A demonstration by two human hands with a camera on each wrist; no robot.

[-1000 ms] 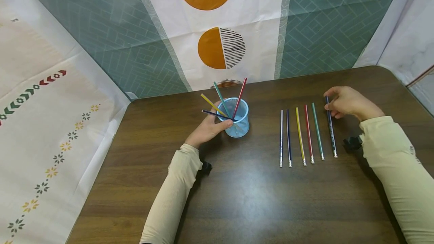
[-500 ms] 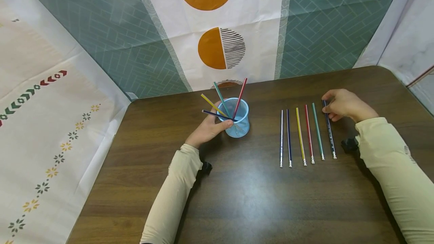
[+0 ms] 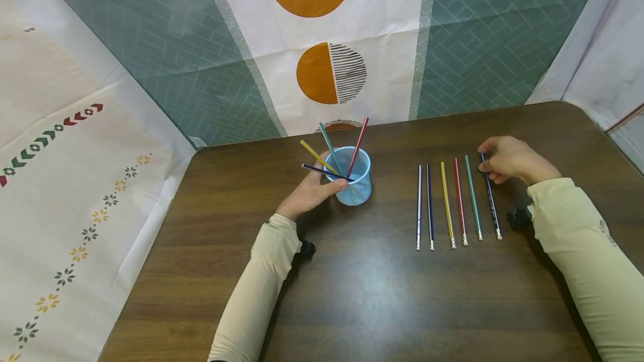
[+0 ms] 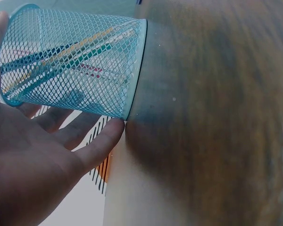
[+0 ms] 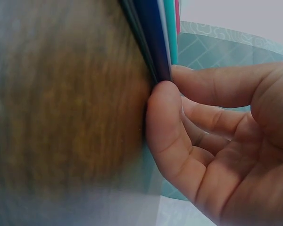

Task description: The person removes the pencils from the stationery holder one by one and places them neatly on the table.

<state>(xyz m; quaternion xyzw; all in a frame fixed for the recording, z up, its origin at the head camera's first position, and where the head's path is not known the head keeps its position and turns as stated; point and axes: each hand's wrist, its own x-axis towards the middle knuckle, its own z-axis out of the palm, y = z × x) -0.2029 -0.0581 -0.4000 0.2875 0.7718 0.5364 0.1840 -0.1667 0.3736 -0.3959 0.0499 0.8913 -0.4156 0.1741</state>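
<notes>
Left hand: The light blue mesh cup (image 3: pixel 365 185) is gripped from its left by the left hand (image 3: pixel 308 192), thumb at the near rim, fingers along the far side.
Steadying the cup: A light hold is judged enough; a hard pull could tip it, as most contents lean left.
Cup: It is stood upright on the brown table (image 3: pixel 382 306), left of the row.
Inside the cup: Four pencils (image 3: pixel 328 141) can be made out: dark blue slung low across the rim, yellow and green leaning left, red leaning right.
Pencil row: Laid out on the wood, erasers nearest the person, are a white pencil (image 3: pixel 419 208), blue pencil (image 3: pixel 430 207), yellow pencil (image 3: pixel 448 205), red pencil (image 3: pixel 460 201) and green pencil (image 3: pixel 474 198), all apart.
End pencil: A dark blue pencil (image 3: pixel 491 201) is seen just beside the green, slanted alike.
Right hand: Its far end is pinched between thumb and finger of the right hand (image 3: pixel 514 160).
Careful placing: The shaft is best kept flat and its unheld eraser end watched, since a small twist could swing it.
</notes>
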